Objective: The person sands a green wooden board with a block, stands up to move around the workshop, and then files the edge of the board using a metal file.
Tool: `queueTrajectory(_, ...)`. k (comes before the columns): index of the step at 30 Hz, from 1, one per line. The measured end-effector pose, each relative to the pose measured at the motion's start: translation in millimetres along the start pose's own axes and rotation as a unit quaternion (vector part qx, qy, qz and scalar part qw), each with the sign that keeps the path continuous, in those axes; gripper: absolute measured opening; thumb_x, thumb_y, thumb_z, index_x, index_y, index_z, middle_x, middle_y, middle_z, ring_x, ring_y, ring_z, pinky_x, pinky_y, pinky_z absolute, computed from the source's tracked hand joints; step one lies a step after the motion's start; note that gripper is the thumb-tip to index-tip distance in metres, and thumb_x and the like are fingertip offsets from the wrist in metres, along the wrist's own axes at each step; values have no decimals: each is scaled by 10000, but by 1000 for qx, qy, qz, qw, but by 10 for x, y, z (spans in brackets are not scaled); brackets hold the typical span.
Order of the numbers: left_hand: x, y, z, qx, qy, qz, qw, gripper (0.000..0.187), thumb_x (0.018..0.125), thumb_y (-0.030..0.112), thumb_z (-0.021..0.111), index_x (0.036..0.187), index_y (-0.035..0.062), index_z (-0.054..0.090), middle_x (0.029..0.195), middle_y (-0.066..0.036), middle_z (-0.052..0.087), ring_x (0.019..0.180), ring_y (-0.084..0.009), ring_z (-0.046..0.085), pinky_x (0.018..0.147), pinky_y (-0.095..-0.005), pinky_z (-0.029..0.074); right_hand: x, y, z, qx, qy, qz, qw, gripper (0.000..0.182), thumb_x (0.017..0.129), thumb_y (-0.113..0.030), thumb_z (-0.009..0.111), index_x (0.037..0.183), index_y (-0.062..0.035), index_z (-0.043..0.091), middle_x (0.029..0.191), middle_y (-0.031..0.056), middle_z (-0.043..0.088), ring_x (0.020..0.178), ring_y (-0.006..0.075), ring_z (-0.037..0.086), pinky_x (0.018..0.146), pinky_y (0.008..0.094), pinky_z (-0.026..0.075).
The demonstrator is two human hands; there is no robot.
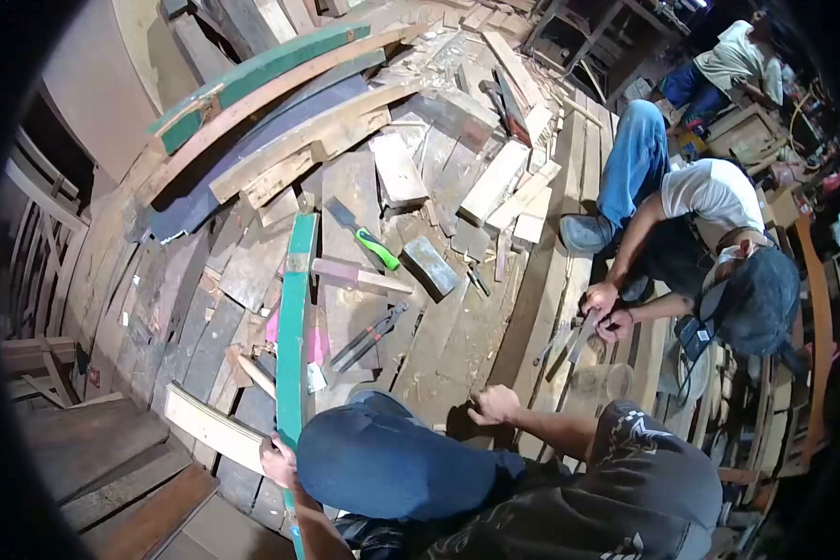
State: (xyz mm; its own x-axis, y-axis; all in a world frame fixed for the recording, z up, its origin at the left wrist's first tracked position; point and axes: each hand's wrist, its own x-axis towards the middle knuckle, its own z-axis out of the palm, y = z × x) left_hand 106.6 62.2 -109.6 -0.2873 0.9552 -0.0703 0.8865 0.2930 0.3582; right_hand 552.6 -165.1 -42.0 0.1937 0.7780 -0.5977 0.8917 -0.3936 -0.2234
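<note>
1. Curling its fingers beside the bent knee (pixel 392 467), the left hand (pixel 278 459) touches the spot where a pale board (pixel 215 427) meets a green strip (pixel 293 355); whether it grips one or both, I cannot tell.
2. From that hand, the pale board slants outward to the left, and the green strip runs forward, well beyond the fingers.
3. Bent into a loose fist, the right hand (pixel 497 406) is on the knee's other side; its palm is hidden.
4. Ahead of the left hand and to its right lie long-handled pincers (pixel 392 317); past them are a green-handled chisel (pixel 377 250) and a grey block (pixel 429 268).
5. Much farther ahead of the left hand, a curved green timber (pixel 261 79) lies among other curved pieces.
6. Ahead and to the right of the right hand, a crouching co-worker (pixel 709 191) holds a bladed tool (pixel 583 338).
</note>
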Motion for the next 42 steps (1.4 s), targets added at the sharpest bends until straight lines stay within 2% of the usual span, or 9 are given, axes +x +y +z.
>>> queueTrajectory(3,33,-282,222,10,11,-37,999,446,973,396,488,940,-9,673,945,-228,661,879,-434,613,774,-510,475,23,65,135,-7,6,-9,1000,444,828,-495,560,902,-76,687,767,208,682,737,406,679,673,510,563)
queueTrajectory(8,-68,186,-199,15,8,23,1000,438,960,402,516,905,-4,672,886,-217,667,849,-415,627,753,-516,476,-20,28,34,3,-7,-4,1000,430,827,-491,557,897,-83,674,762,216,676,745,414,674,677,517,560)
queueTrajectory(11,11,-24,-29,42,-16,12,999,448,956,417,509,896,6,678,862,-213,671,824,-411,630,735,-508,476,-30,16,34,9,-3,6,1000,439,830,-492,546,893,-74,667,787,221,680,772,418,674,698,520,560)
queueTrajectory(13,125,-398,396,40,7,-71,997,469,956,436,494,887,13,684,850,-214,672,796,-418,629,719,-513,473,-52,-1,2,18,-6,10,1000,454,836,-495,534,904,-66,666,832,222,688,802,418,676,717,516,562)
queueTrajectory(18,27,67,-105,35,-44,-20,998,530,951,472,462,862,6,699,810,-228,672,740,-427,634,689,-539,463,-91,12,21,20,-2,1,1000,483,845,-507,525,960,-61,671,869,229,693,849,415,678,752,509,562)
queueTrajectory(19,99,-261,157,57,25,71,996,535,946,459,451,848,-4,699,796,-238,670,739,-431,636,683,-533,465,-106,11,38,20,5,-4,1000,489,846,-511,524,977,-64,671,870,232,692,851,416,679,755,510,562)
queueTrajectory(23,-31,57,-62,61,21,30,997,555,945,456,439,849,-27,695,814,-256,672,753,-455,631,691,-541,467,-113,-5,2,16,-8,3,1000,500,848,-526,541,1002,-74,686,903,232,698,879,414,683,778,503,564)
queueTrajectory(27,-44,-64,-41,38,51,60,996,568,952,478,449,871,-26,698,833,-262,671,776,-462,629,701,-538,470,-97,13,2,12,-21,10,1000,511,862,-539,539,998,-71,692,920,236,700,882,418,686,781,512,565)
queueTrajectory(42,28,-166,-7,-38,-11,77,996,522,970,432,442,958,-22,698,882,-276,674,813,-469,637,728,-548,478,-129,10,7,20,28,-10,999,454,847,-487,543,939,-65,684,843,237,692,819,417,683,738,508,566)
